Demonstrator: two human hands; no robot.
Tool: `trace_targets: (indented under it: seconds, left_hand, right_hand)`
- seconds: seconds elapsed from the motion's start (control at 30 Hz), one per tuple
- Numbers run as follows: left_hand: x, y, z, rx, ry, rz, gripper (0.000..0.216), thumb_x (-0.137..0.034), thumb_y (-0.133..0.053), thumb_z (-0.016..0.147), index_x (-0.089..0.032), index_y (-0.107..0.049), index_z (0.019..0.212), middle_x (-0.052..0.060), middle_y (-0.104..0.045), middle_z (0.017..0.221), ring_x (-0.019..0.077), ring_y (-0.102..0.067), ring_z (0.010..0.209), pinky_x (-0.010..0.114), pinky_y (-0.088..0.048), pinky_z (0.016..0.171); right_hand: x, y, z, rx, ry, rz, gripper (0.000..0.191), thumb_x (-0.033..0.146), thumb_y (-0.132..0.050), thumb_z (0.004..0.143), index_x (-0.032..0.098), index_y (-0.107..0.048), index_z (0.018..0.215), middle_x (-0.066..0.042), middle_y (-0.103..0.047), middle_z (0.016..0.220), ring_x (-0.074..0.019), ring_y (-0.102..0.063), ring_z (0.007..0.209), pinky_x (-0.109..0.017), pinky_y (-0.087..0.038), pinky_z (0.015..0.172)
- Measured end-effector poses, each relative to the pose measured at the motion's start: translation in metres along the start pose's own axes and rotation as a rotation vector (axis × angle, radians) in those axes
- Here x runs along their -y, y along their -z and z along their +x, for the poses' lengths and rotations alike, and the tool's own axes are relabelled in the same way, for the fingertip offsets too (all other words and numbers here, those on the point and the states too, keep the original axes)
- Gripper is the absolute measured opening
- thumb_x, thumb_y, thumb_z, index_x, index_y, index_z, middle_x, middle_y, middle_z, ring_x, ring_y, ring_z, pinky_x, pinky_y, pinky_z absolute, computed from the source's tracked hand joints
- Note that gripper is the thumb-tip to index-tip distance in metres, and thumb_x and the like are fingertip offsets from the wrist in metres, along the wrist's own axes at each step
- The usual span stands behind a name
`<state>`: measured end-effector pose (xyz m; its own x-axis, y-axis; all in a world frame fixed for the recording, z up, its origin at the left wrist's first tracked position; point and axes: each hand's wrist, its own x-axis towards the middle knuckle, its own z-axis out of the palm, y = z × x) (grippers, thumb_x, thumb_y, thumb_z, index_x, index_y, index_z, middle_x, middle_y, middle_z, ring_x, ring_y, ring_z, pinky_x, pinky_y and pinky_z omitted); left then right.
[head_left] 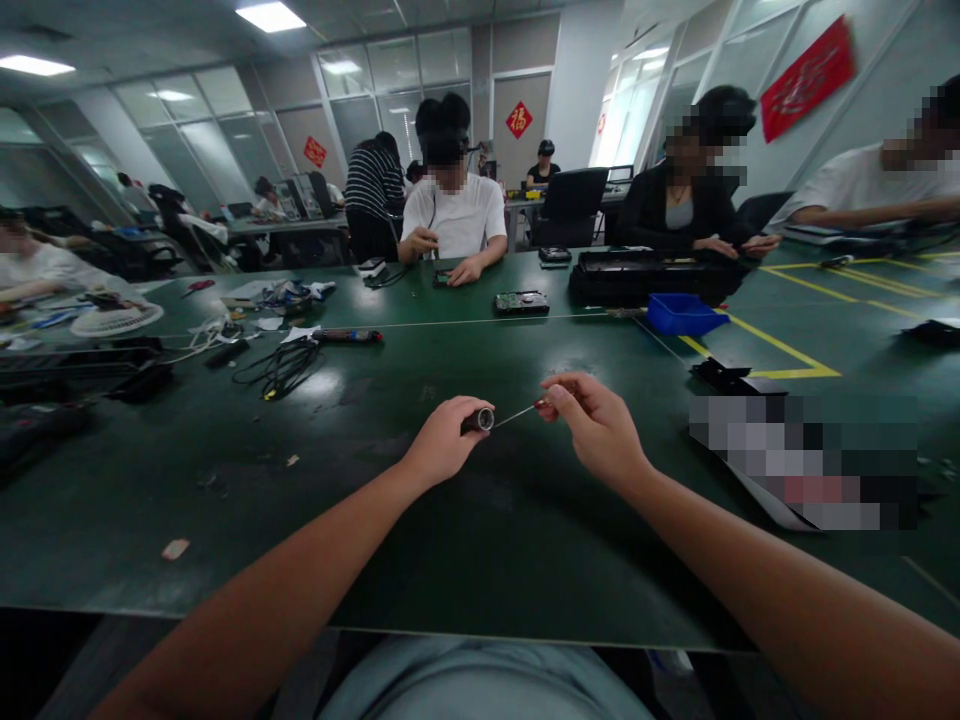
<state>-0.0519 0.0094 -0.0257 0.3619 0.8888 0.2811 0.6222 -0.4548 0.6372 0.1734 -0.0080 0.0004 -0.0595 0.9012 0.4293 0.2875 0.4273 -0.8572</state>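
My left hand (445,440) is closed around a small dark cylindrical part (486,419) whose round, silvery end faces right and toward me. The fingers hide most of its body, so its exact kind is unclear. To the right, my right hand (594,425) pinches a thin screwdriver (517,414) by its reddish handle. The slim metal shaft slants down to the left, and its tip lies at the edge of the round end; whether it touches cannot be made out. Both hands are above the green table (465,560).
A cable bundle (279,368) and an electric screwdriver-like tool (349,337) lie left. Ahead are a circuit-board device (521,302), a blue bin (684,314) and a long black casing (645,275). A dark bracket (731,378) lies right. Several people sit around.
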Motion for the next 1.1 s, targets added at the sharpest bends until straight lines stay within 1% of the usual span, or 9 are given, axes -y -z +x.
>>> trace_targets:
  seconds: [0.13,0.3,0.57,0.63,0.73,0.83,0.9,1.0,1.1]
  left_hand:
    - [0.004,0.0,0.001,0.024,0.033,-0.06,0.036,-0.016,-0.067,0.087,-0.024,-0.065,0.121,0.004,-0.067,0.12,0.0229,-0.059,0.113,0.041,-0.044,0.102]
    - [0.005,-0.001,0.001,0.019,-0.003,-0.066,0.036,-0.017,-0.068,0.086,-0.025,-0.065,0.122,0.004,-0.067,0.118,0.0225,-0.06,0.111,0.04,-0.043,0.101]
    - [0.004,0.0,0.0,0.011,-0.009,-0.073,0.041,-0.019,-0.068,0.087,-0.027,-0.063,0.127,0.003,-0.066,0.124,0.0229,-0.059,0.115,0.041,-0.042,0.103]
    - [0.003,0.001,0.0,0.012,0.002,-0.081,0.042,-0.019,-0.068,0.087,-0.027,-0.063,0.128,0.003,-0.066,0.125,0.0231,-0.059,0.115,0.04,-0.043,0.103]
    - [0.002,0.001,0.0,0.007,-0.003,-0.077,0.042,-0.021,-0.068,0.087,-0.027,-0.062,0.129,0.003,-0.067,0.123,0.0234,-0.059,0.113,0.04,-0.043,0.101]
    - [0.003,0.001,-0.001,0.011,-0.023,-0.063,0.042,-0.025,-0.068,0.088,-0.028,-0.062,0.13,0.003,-0.067,0.123,0.0236,-0.059,0.113,0.041,-0.043,0.101]
    - [0.003,0.002,-0.001,0.017,-0.031,-0.063,0.042,-0.026,-0.067,0.089,-0.029,-0.061,0.13,0.003,-0.066,0.123,0.0231,-0.059,0.113,0.04,-0.043,0.101]
    - [0.002,0.002,-0.002,0.014,-0.034,-0.07,0.042,-0.027,-0.066,0.09,-0.029,-0.061,0.131,0.002,-0.067,0.12,0.0222,-0.059,0.111,0.039,-0.044,0.099]
    - [0.0,0.003,-0.002,0.01,-0.031,-0.057,0.042,-0.026,-0.067,0.089,-0.029,-0.061,0.13,0.003,-0.067,0.117,0.0224,-0.059,0.108,0.039,-0.045,0.096]
  right_hand:
    - [-0.003,0.0,0.0,-0.005,0.012,0.039,0.024,0.04,-0.055,0.094,0.02,-0.064,0.104,-0.005,-0.072,0.083,-0.0196,-0.069,0.077,-0.038,-0.055,0.074]
    - [-0.004,-0.001,0.0,0.007,0.003,0.076,0.023,0.04,-0.057,0.093,0.02,-0.064,0.103,-0.005,-0.074,0.085,-0.0198,-0.07,0.078,-0.039,-0.056,0.076]
    - [-0.001,-0.003,0.001,0.001,-0.003,-0.028,0.022,0.039,-0.055,0.093,0.02,-0.064,0.101,-0.006,-0.075,0.085,-0.0202,-0.072,0.079,-0.036,-0.055,0.073]
    - [0.0,-0.001,0.001,-0.01,0.02,-0.118,0.024,0.042,-0.056,0.093,0.021,-0.066,0.094,-0.004,-0.075,0.079,-0.0189,-0.07,0.072,-0.033,-0.052,0.066]
    - [0.004,0.001,0.001,-0.042,0.067,-0.303,0.032,0.049,-0.061,0.089,0.021,-0.065,0.075,-0.001,-0.069,0.063,-0.0148,-0.059,0.054,-0.028,-0.042,0.054]
    - [0.007,0.002,0.0,-0.059,0.117,-0.369,0.034,0.05,-0.064,0.087,0.021,-0.063,0.068,0.0,-0.065,0.058,-0.0125,-0.052,0.047,-0.027,-0.038,0.05]
    - [0.009,0.002,-0.001,-0.041,0.152,-0.359,0.028,0.045,-0.064,0.087,0.02,-0.064,0.074,-0.001,-0.067,0.064,-0.0138,-0.056,0.051,-0.028,-0.042,0.053]
    - [0.011,0.0,-0.002,-0.006,0.224,-0.325,0.016,0.035,-0.06,0.09,0.02,-0.066,0.091,-0.004,-0.072,0.079,-0.0182,-0.067,0.069,-0.03,-0.05,0.065]
    - [0.011,0.0,-0.002,0.037,0.286,-0.311,0.017,0.027,-0.054,0.091,0.019,-0.064,0.102,-0.007,-0.073,0.09,-0.0205,-0.07,0.081,-0.033,-0.052,0.073]
